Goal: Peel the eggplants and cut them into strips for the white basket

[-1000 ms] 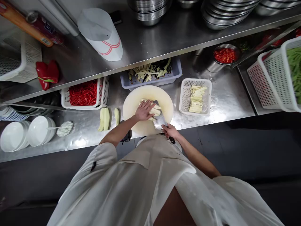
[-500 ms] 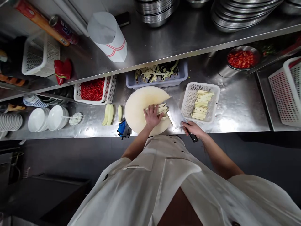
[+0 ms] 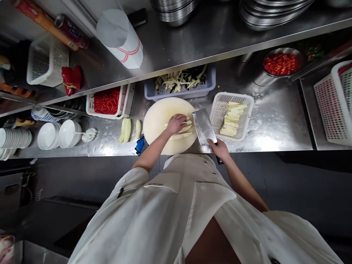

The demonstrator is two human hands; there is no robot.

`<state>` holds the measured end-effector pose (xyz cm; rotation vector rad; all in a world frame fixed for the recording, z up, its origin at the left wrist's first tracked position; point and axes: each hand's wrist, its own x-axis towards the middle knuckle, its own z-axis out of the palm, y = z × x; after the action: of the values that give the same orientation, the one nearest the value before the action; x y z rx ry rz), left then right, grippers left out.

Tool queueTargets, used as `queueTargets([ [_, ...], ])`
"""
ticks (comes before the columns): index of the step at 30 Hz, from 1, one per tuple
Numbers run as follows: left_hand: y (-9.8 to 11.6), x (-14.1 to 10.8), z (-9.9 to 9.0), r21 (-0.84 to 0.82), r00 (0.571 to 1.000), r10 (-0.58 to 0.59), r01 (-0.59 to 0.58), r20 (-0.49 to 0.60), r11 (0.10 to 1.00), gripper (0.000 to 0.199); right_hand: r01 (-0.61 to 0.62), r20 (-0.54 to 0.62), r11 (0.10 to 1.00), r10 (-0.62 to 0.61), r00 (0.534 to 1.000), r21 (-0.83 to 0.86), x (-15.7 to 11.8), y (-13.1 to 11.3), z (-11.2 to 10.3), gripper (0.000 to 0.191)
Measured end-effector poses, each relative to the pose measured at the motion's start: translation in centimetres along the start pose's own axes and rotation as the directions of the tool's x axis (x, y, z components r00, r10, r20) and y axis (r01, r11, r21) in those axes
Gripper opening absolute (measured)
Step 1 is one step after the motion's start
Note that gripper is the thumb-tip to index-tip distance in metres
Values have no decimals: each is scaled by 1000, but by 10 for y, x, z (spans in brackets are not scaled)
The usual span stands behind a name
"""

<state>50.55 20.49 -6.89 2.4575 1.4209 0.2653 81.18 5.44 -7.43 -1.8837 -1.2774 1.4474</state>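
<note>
On the round pale cutting board (image 3: 154, 121), my left hand (image 3: 176, 124) is curled over several long pale strips (image 3: 181, 135), its fingers bent together around some of them. My right hand (image 3: 219, 149) grips the black handle of a wide cleaver (image 3: 203, 125). The blade lies flat-side up at the board's right edge, apart from the strips. Just right of the blade, a white perforated basket (image 3: 249, 121) holds stacked pale strips (image 3: 232, 119). Peeled pale pieces (image 3: 125, 130) and a smaller one (image 3: 138, 129) rest on the counter left of the board.
Behind the board is a bluish tub (image 3: 181, 96) of peelings. A basket of red chillies (image 3: 106, 101) stands back left, white bowls (image 3: 68, 134) far left, and a metal pot of chopped red pieces (image 3: 282, 64) back right. A steel shelf (image 3: 176, 55) overhangs the counter.
My left hand has moved up and its spread fingers have curled around strips. The cleaver has shifted left with my right hand, its blade turned flatter. The whole view has shifted slightly.
</note>
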Motion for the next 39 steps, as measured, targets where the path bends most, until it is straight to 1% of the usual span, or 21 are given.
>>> queueTargets([
  [2,1,-2,1,-7,999,54,-54,9,999,24,8,-5,1000,-8,1000,8,0,-2,3,49],
  [4,1,-3,4,-35,998,68,-68,8,997,31,17,-17,1000,-17,1000,25,0,-4,7,48],
  [6,0,-2,5,-58,999,52,-51,16,997,33,22,-21,999,-21,1000,36,0,-4,11,48],
  [9,-1,0,4,-50,1000,15,-14,16,999,26,20,-11,999,-19,1000,34,-2,-5,16,47],
  [12,4,-4,5,-36,998,-46,44,-43,998,21,21,-13,1000,-20,1000,19,-2,-6,19,46],
  [15,16,-14,13,-62,981,-143,136,-134,989,21,25,-12,1000,-25,1000,7,1,-6,22,47],
  [19,37,-28,33,-121,924,-277,254,-263,960,39,14,-11,999,-13,1000,35,6,-6,26,48],
  [21,44,-31,41,-130,908,-308,282,-284,951,49,-4,-15,998,5,1000,57,8,-6,29,48],
  [24,48,-30,47,-76,920,-292,282,-262,956,57,-33,-19,997,34,999,75,9,-2,34,48],
  [27,46,-28,47,-25,928,-264,267,-262,963,53,-48,-23,996,50,998,79,11,1,39,48],
  [30,45,-26,46,-9,928,-271,278,-255,961,51,-58,-32,995,61,998,81,16,1,44,47],
  [36,51,-26,41,40,936,-324,332,-136,942,54,-54,-59,998,54,997,-8,28,-5,48,47],
  [37,51,-26,41,30,936,-326,332,-137,943,54,-55,-65,998,54,996,-25,28,-4,48,47],
  [39,51,-26,43,-1,933,-316,321,-175,947,53,-60,-71,997,56,996,-58,27,-1,48,47],
])
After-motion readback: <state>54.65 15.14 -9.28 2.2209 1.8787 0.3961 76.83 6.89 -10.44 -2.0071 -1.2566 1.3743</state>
